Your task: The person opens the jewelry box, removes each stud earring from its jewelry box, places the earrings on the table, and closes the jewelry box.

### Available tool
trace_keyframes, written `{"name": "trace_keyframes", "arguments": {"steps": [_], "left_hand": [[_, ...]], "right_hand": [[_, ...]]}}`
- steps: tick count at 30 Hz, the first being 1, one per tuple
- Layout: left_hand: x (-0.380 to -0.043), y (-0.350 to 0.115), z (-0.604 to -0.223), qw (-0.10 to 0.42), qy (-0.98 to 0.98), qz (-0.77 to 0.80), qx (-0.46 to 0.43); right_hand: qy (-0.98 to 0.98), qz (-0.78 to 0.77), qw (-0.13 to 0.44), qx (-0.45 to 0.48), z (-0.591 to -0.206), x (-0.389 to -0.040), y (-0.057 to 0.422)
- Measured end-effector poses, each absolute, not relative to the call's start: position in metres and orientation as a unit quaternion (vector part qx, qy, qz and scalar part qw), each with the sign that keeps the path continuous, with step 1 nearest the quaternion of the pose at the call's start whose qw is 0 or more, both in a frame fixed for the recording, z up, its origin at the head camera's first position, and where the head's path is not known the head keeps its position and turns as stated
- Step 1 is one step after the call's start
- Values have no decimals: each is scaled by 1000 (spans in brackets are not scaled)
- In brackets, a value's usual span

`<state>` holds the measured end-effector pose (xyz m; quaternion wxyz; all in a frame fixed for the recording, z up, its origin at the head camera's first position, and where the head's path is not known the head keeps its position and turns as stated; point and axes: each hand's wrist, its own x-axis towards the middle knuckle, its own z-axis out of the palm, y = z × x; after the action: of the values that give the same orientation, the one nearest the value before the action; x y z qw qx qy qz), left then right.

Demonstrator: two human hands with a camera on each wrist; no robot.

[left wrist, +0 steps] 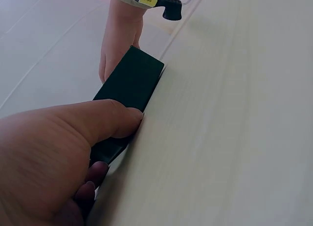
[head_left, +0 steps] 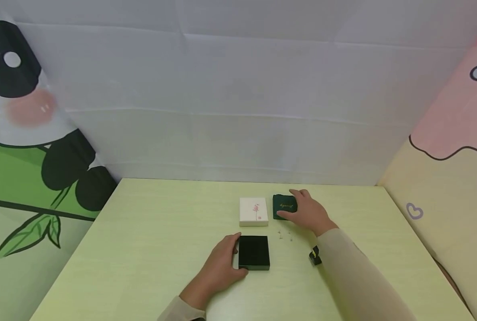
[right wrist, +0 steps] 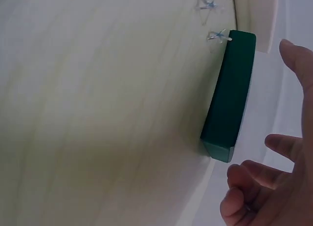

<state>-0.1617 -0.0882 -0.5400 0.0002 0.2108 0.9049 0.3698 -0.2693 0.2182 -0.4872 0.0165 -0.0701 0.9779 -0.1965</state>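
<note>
We are looking at a scene bathed in soft, even light, the pale table (head_left: 150, 249) showing no glare. Only faint shadows are pooling under the left hand (head_left: 218, 269) and the right sleeve (head_left: 362, 281). The head view is bending at its edges. Both wrist views are coming through soft, with near fingers (right wrist: 254, 184) blurring out of focus.

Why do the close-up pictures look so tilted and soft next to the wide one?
Head view: even, soft light, faint shadows under the left hand and right hand, backdrop edges bowed by the wide lens. Left wrist view: the thumb looms large and soft over the black box, table tilted. Right wrist view: the green box stands on end, fingers blurred, small earrings smeared.
</note>
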Motion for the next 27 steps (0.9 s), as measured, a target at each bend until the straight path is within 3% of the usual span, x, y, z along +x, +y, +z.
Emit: {"name": "trace_keyframes", "arguments": {"steps": [12,27], "left_hand": [[-159,-89,-535,5,907,367,208],[-139,-107,-536,13,901,365,231]], "right_hand": [[983,-170,38,-64,-488,-284,216],[984,-163,49,-54,-496,-249,189]]}}
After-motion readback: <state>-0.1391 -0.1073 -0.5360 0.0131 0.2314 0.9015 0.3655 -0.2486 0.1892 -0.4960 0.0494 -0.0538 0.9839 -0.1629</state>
